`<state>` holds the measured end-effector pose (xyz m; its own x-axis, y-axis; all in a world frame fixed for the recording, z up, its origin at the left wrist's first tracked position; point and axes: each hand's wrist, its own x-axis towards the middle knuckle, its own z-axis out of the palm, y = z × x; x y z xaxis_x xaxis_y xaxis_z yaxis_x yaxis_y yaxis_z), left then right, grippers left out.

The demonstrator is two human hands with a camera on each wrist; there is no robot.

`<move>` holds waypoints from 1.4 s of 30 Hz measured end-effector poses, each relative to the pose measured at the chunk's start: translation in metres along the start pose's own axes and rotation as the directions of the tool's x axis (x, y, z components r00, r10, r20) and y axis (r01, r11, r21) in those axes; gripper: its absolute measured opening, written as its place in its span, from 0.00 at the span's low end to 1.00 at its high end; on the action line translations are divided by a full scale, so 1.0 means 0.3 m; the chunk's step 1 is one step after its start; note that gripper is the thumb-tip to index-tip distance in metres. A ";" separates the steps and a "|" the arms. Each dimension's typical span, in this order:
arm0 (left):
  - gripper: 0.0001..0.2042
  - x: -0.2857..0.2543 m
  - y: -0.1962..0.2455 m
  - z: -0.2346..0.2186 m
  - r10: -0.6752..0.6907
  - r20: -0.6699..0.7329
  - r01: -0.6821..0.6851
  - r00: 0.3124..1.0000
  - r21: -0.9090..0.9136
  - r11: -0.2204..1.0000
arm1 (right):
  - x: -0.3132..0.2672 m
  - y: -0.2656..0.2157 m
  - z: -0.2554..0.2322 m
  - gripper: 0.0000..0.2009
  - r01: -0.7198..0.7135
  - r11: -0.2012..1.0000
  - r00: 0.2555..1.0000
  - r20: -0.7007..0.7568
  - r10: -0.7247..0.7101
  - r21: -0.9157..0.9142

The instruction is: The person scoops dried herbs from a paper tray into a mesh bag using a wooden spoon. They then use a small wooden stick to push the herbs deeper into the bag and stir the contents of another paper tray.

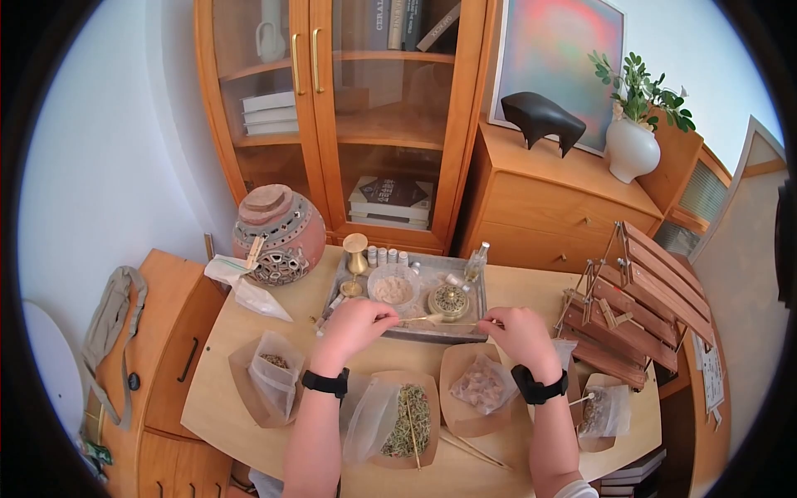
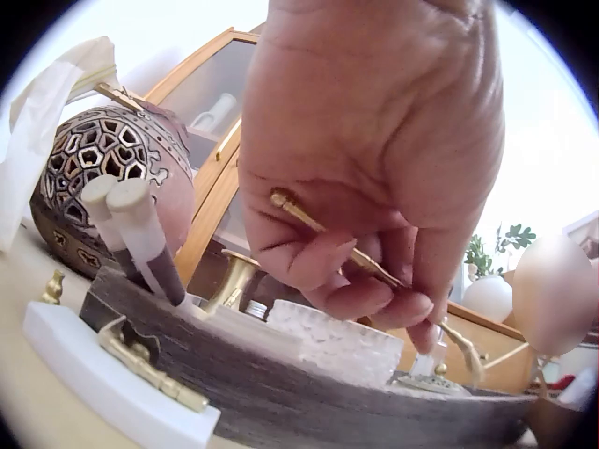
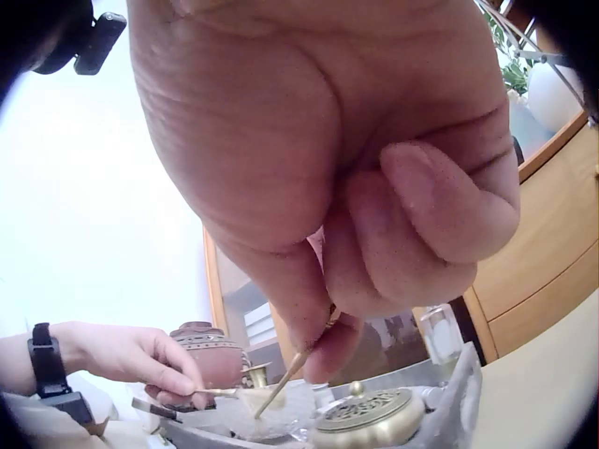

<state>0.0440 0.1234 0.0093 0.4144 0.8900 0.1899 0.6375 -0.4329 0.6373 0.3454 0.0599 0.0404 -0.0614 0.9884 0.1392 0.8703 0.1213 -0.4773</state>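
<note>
My left hand (image 1: pixel 362 326) pinches the brass handle of a small brush (image 2: pixel 463 351), its pale bristles pointing right. From the other side my right hand (image 1: pixel 521 336) pinches a thin brass tool (image 3: pixel 292 372) that tapers toward the brush; the two tips come close together over the grey tray (image 1: pixel 415 335). Below and around them on the tray stand a round brass incense burner (image 1: pixel 449 302) with a pierced lid, a clear glass bowl (image 1: pixel 393 286) of pale powder and a brass goblet-shaped vessel (image 1: pixel 356 253). Small white-capped vials (image 2: pixel 131 220) lean at the tray's left end.
In front lie paper trays with a bag of pink stones (image 1: pixel 483 384), dried green herbs (image 1: pixel 407 419) and other bagged bits (image 1: pixel 604 411). Wooden sticks (image 1: pixel 475 448) lie between them. A pierced clay pot (image 1: pixel 278 232) stands back left, a slatted wooden rack (image 1: pixel 639 307) at right.
</note>
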 end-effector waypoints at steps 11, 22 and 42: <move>0.09 -0.002 0.023 -0.020 -0.059 0.007 0.059 0.998 -0.034 0.998 | -0.008 -0.011 -0.013 0.09 -0.031 1.000 0.997 -0.068 0.031 0.004; 0.08 -0.012 -0.018 -0.060 -0.122 -0.075 0.116 0.990 -0.085 0.990 | -0.003 0.030 -0.047 0.09 -0.095 0.995 0.991 -0.097 0.091 -0.039; 0.09 -0.005 0.009 -0.030 -0.057 0.004 0.057 0.998 -0.041 0.998 | 0.004 -0.026 -0.003 0.09 -0.020 0.984 0.999 -0.041 0.028 0.180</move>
<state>0.0393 0.1222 0.0173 0.3797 0.9128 0.1502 0.6334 -0.3749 0.6769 0.3390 0.0602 0.0451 -0.0173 0.9868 0.1609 0.7695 0.1159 -0.6280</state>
